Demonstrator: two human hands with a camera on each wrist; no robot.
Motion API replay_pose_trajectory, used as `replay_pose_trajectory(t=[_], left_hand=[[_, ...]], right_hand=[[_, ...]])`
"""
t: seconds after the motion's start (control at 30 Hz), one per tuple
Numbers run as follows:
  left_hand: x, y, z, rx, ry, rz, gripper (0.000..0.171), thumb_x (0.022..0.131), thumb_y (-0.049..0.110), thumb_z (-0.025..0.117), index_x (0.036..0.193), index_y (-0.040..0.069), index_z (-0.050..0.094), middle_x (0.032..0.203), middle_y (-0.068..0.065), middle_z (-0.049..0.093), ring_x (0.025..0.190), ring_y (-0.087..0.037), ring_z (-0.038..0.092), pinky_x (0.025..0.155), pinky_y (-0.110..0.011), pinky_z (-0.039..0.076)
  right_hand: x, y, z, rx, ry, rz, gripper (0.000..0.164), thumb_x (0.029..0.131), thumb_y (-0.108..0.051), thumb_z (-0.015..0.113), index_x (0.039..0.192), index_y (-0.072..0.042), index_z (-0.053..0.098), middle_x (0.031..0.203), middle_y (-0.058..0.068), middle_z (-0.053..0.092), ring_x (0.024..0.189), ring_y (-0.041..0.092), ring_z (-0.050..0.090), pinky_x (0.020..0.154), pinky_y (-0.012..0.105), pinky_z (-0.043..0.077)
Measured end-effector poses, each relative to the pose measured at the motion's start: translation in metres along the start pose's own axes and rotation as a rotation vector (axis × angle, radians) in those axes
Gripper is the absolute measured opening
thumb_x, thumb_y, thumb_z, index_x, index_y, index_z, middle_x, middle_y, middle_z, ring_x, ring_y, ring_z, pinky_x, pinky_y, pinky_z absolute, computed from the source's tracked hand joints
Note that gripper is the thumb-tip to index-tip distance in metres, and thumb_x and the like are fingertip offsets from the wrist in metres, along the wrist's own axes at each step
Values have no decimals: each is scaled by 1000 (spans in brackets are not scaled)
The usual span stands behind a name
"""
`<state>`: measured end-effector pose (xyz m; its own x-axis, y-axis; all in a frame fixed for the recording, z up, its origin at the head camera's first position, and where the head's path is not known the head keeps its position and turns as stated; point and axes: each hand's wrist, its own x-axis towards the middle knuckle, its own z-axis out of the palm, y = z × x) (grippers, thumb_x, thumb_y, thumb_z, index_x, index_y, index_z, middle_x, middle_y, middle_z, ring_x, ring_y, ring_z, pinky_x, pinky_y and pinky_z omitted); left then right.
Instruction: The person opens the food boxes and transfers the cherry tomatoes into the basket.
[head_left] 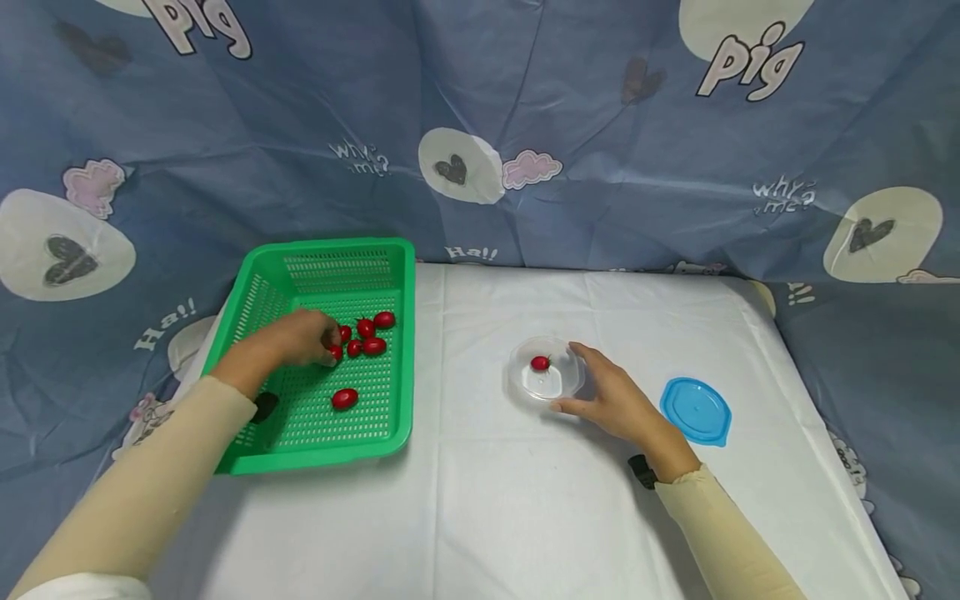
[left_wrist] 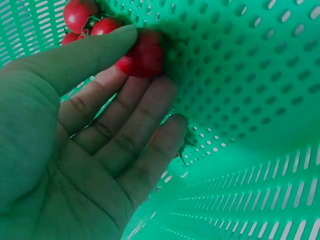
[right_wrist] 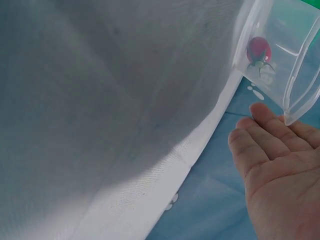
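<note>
Inside a green plastic basket (head_left: pixel 406 367) at the left, my left hand (head_left: pixel 300 337) pinches a cherry tomato (left_wrist: pixel 143 56) between thumb and fingertips. Several more red cherry tomatoes (head_left: pixel 373 346) lie close by on the basket floor, and a single tomato (head_left: pixel 345 399) sits apart, nearer the front. My right hand (head_left: pixel 617 398) is at the right side of a clear plastic container (head_left: pixel 558 385), its fingers relaxed and spread around the rim; at least one fingertip seems to touch it. One cherry tomato (right_wrist: pixel 259 50) with a green stem lies in that container.
A blue lid (head_left: pixel 696 411) lies flat on the white tablecloth (head_left: pixel 495 500), right of the container. Behind the table hangs a blue printed cloth (head_left: pixel 337 100). The basket's raised walls surround the left hand.
</note>
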<state>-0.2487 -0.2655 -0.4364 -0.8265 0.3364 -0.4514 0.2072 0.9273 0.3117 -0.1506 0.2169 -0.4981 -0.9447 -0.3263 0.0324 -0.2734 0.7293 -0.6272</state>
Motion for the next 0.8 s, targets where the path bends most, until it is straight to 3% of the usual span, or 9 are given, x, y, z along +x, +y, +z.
replay_pose_trajectory(t=[0.2, 0.37, 0.57, 0.8], left_hand=[[1, -1, 1, -10, 29, -1, 33, 85, 17, 75, 112, 1, 65, 110, -15, 62, 93, -29, 58, 74, -42, 50], [-2, 5, -8, -20, 67, 8, 34, 88, 20, 72, 113, -1, 64, 108, -16, 64, 95, -32, 59, 74, -45, 50], [-4, 19, -25, -48, 129, 48, 43, 94, 24, 63, 125, -6, 59, 119, -24, 62, 110, -41, 56, 86, -54, 47], [0, 47, -40, -98, 244, 137, 39, 95, 25, 61, 125, 0, 61, 116, -17, 65, 108, -33, 60, 88, -50, 48]], right_hand=[[1, 1, 1, 1, -1, 0, 102, 72, -61, 75, 150, -12, 30, 149, 8, 39, 137, 28, 35, 109, 47, 32], [1, 1, 0, 1, -6, 4, 104, 72, -62, 75, 150, -12, 30, 149, 10, 39, 137, 29, 35, 109, 48, 32], [0, 1, 1, 4, -14, 22, 104, 72, -64, 73, 151, -13, 29, 150, 9, 38, 138, 28, 34, 109, 48, 32], [0, 2, 1, -5, -12, 25, 105, 71, -68, 71, 151, -14, 29, 149, 9, 38, 137, 28, 36, 108, 48, 33]])
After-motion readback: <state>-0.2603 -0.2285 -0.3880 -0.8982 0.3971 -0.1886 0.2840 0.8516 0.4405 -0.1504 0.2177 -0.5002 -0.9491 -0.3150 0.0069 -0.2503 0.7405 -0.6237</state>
